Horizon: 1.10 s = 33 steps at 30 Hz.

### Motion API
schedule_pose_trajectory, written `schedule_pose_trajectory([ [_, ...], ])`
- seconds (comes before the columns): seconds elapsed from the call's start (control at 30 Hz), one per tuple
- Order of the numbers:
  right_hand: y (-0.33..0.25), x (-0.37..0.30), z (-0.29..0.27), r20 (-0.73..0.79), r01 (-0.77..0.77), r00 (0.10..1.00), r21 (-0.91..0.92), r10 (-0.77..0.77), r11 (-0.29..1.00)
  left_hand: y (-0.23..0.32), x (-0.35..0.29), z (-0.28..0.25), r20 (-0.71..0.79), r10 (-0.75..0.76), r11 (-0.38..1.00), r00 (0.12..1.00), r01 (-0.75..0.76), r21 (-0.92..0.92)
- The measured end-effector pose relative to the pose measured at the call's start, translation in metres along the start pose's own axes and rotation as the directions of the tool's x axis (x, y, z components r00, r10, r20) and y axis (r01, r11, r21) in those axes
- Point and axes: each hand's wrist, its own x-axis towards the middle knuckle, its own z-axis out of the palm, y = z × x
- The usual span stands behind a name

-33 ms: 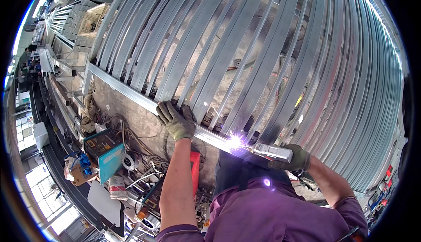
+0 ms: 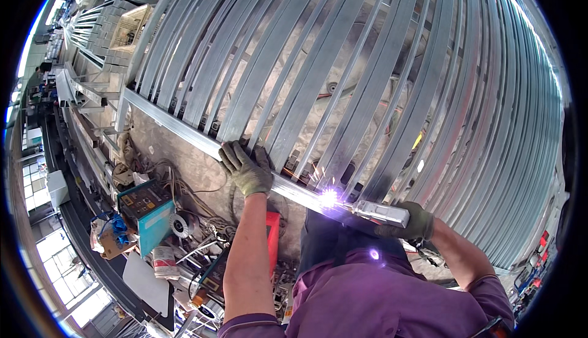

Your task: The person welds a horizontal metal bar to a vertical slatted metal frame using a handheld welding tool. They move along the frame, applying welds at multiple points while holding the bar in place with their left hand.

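My right hand [image 2: 416, 222], in a grey-green work glove, is closed around a boxy silver-grey welding gun [image 2: 384, 214]. Its tip points left at the near metal rail [image 2: 174, 123], where a bright violet-white arc [image 2: 328, 198] burns and throws sparks. That glare hides the joint itself. Farther left along the rail, my gloved left hand [image 2: 247, 172] lies flat with its fingers stretched over the rail and the ends of the bars. Long galvanized metal bars [image 2: 301, 102], wide and narrow ones, run away from this rail with gaps between them.
A teal machine box [image 2: 147, 212] stands at the lower left beside a wire spool [image 2: 180, 225], tangled cables [image 2: 184, 194] and a red case [image 2: 272, 234]. Many closely spaced bars [image 2: 520, 130] fill the right side. Racks with metal stock [image 2: 92, 96] stand at the far left.
Sparks now spray higher above the arc, over the bar ends. Both hands and the welding gun stay almost where they were.
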Motion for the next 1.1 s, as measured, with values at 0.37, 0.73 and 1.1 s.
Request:
schedule_pose_trajectory([
  [0.37,0.007,-0.034,0.024,-0.327,0.197,0.932,0.087,-0.159,0.976,-0.001,0.001,0.005,0.077,-0.066,0.998,0.995,0.064,0.020],
  [0.73,-0.060,-0.011,0.037,-0.380,0.169,0.916,0.081,-0.126,0.982,0.005,0.006,-0.019,0.163,-0.003,0.999,0.987,-0.004,0.043],
  [1.1,-0.101,0.014,0.057,-0.320,0.135,0.935,-0.065,-0.149,0.989,0.148,0.123,-0.051,0.935,0.292,0.901,0.202,-0.385,-0.198],
])
